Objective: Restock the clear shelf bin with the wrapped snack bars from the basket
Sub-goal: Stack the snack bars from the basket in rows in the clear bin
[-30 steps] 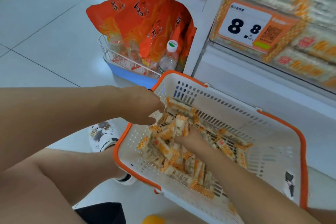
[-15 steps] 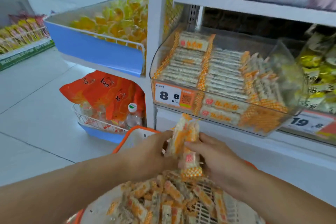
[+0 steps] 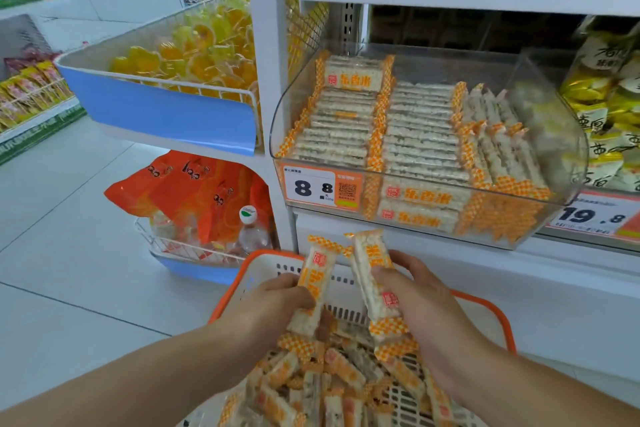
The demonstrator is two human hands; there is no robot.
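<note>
At far left a low shelf (image 3: 31,114) carries yellow and pink snack packets, too blurred to count. Next comes a blue-fronted wire bin (image 3: 162,111) piled with orange and yellow sweets, and under it a smaller wire bin (image 3: 180,250) holding orange bags (image 3: 194,194), at least 3, beside 1 clear bottle (image 3: 250,230) with a white and green cap.

Low in the middle, an orange-rimmed white basket (image 3: 263,258) sits below the shelves, heaped with loose wrapped snack bars (image 3: 332,378), too many and too jumbled to count. The left hand (image 3: 273,308) grips 1 bar (image 3: 317,282) in curled fingers, held upright above the heap. Just right of it, the right hand (image 3: 422,302) clasps a small bunch of bars (image 3: 372,282), 2 or perhaps 3, with the thumb across them; their tops lean apart from the left hand's bar.

Above the hands, the clear shelf bin (image 3: 554,135) rests on the white shelf. It holds 2 tidy rows of bars lying flat and a 3rd row standing on edge toward the right, leaving its right end bare. Its front bears 1 price tag (image 3: 322,188) reading 8.8. Further right, 1 tag (image 3: 595,217) reads 19.8 under yellow and white packets (image 3: 609,104)
</note>
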